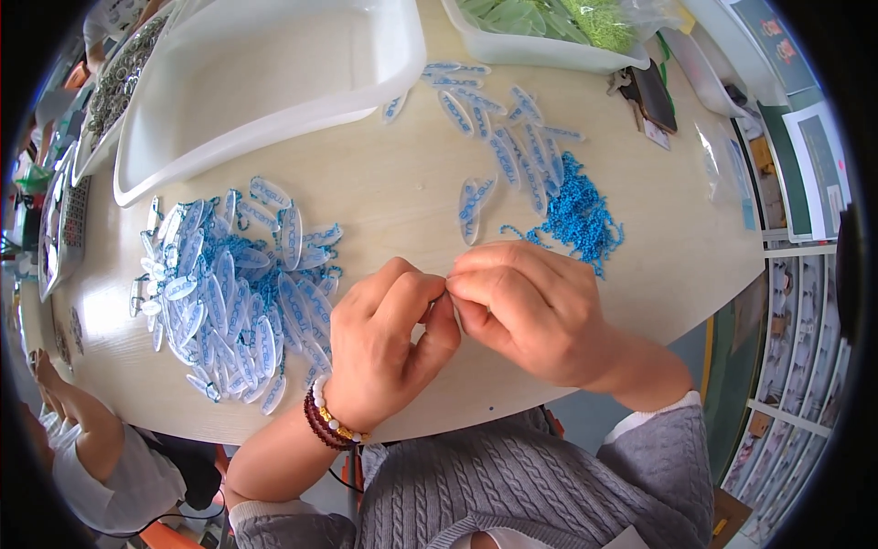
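Note:
My left hand [389, 334] and my right hand [530, 316] meet fingertip to fingertip above the table near its front edge. Both are closed in a pinch, and whatever lies between the fingertips is hidden or too small to make out. Left of my hands spreads a heap of clear oval tags [219, 306] with blue lettering, mixed with blue ball chains. Beyond my right hand lies a pile of loose blue ball chains [581, 215]. Next to it, several loose clear oval tags [512, 156] are scattered toward the back.
A large white plastic bin [265, 73] stands at the back left, beside a tray of metal rings [137, 64]. Another white bin [549, 46] holds green pieces. Keys and a dark phone-like object [651, 96] lie at the back right. Another person's arm [82, 421] is at the left.

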Demonstrator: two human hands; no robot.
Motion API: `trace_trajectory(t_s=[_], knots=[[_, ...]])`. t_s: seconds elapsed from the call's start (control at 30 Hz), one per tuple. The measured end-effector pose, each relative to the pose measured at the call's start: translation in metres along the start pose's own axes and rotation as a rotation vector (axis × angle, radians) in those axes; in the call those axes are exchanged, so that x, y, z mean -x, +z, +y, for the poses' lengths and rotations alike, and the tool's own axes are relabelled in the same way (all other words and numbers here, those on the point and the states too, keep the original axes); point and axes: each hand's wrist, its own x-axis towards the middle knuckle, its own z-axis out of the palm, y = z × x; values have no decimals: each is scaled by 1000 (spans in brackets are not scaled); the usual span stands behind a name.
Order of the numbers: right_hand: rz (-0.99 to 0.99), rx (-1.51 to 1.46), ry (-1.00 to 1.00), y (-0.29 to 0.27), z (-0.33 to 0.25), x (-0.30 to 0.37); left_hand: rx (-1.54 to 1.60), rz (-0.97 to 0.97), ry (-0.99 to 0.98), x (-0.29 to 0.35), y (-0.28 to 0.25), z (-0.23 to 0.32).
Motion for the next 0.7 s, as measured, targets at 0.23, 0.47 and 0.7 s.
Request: trace_trajectory(t_s=[0.23, 0.47, 0.7], knots=[[-239, -640, 361, -17, 9, -4, 318, -64, -110, -1, -8, 7], [-522, -1172, 669, -30, 8, -14, 1051, -243, -243, 5, -17, 8], [-332, -944, 508, -71, 31, -8, 109, -267, -249, -11, -63, 33]])
